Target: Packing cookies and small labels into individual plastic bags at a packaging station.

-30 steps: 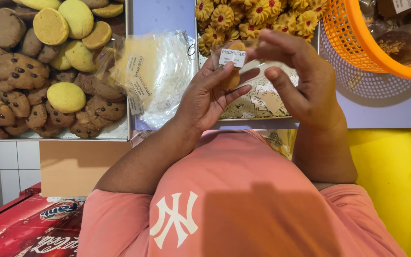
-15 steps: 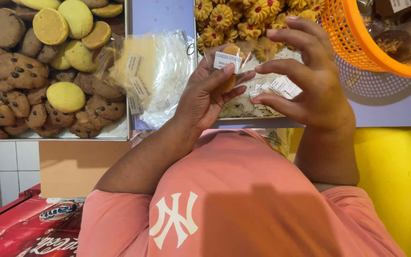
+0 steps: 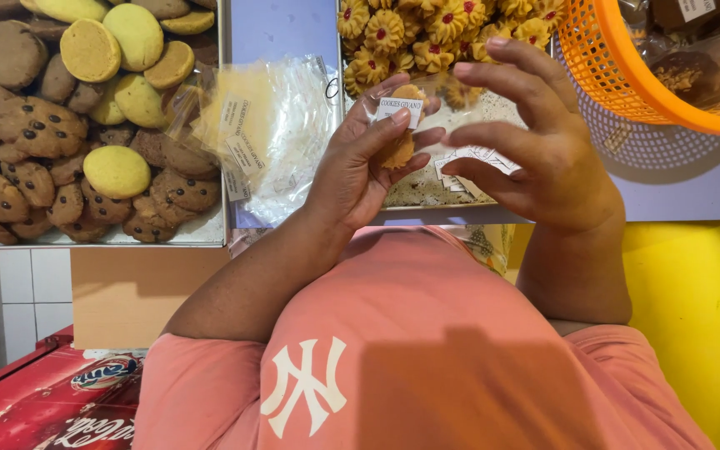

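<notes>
The right hand point(image 3: 535, 142) has drawn back, fingers spread, gripping nothing; the left hand point(image 3: 368, 162) pinches a bagged cookie point(image 3: 399, 125). Cookie trays point(image 3: 93, 237) and an orange basket point(image 3: 627, 75) lie beyond, yellow wall point(image 3: 702, 317) alongside.

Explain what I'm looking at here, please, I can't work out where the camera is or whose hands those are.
The camera sits on a person's head and looks down, so the pink shirt at the bottom is their own chest and both arms reach away from you. There is no machine. The left hand holds a small clear bag with a cookie and a white label inside, in a finger grip. The right hand hovers beside it, fingers spread, apparently holding nothing. On the surface beyond lie a tray of brown chip cookies and yellow round ones, a pile of empty clear bags, a tray of flower-shaped cookies with red centres, loose paper labels, and an orange basket at the right.
</notes>
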